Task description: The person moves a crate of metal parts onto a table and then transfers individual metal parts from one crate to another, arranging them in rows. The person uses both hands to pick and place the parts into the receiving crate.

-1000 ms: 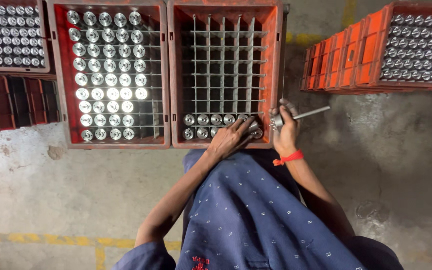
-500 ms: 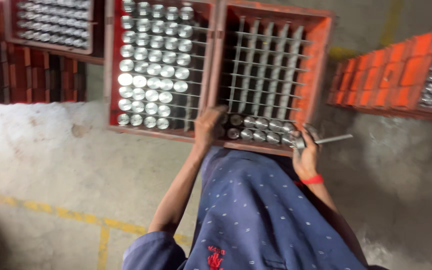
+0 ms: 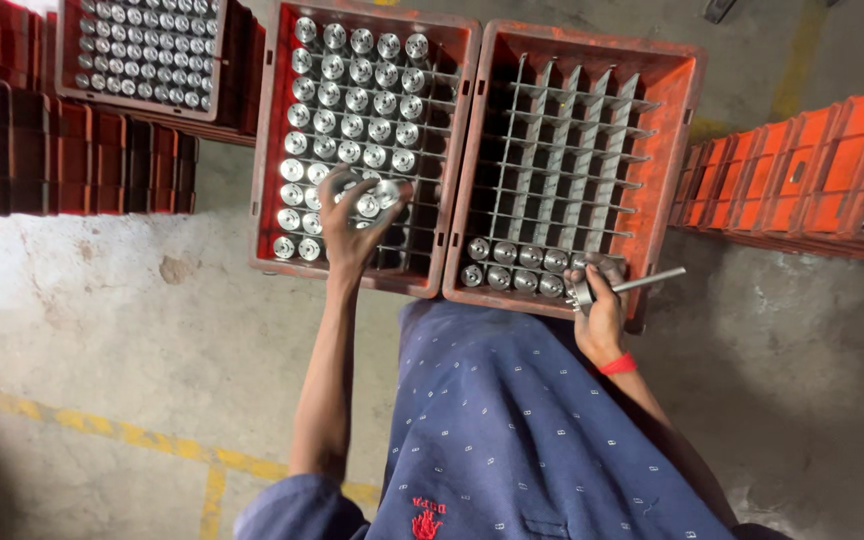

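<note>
I see the left hand (image 3: pixel 357 225) closed over metal cylinders (image 3: pixel 370 203) in the full crate (image 3: pixel 270 160), left of the grid crate (image 3: pixel 677 150), while the right hand (image 3: pixel 600 305) grips a metal tool (image 3: pixel 617 287) at the grid crate's near edge, beside its single row of cylinders (image 3: pixel 512 265).

The cylindrical parts (image 3: pixel 352 110) under the left hand (image 3: pixel 357 225) were bright polished metal. The crates (image 3: pixel 472 150) were matt red plastic. Beside the right hand (image 3: pixel 600 310), the rod (image 3: pixel 647 281) was smooth steel.
</note>
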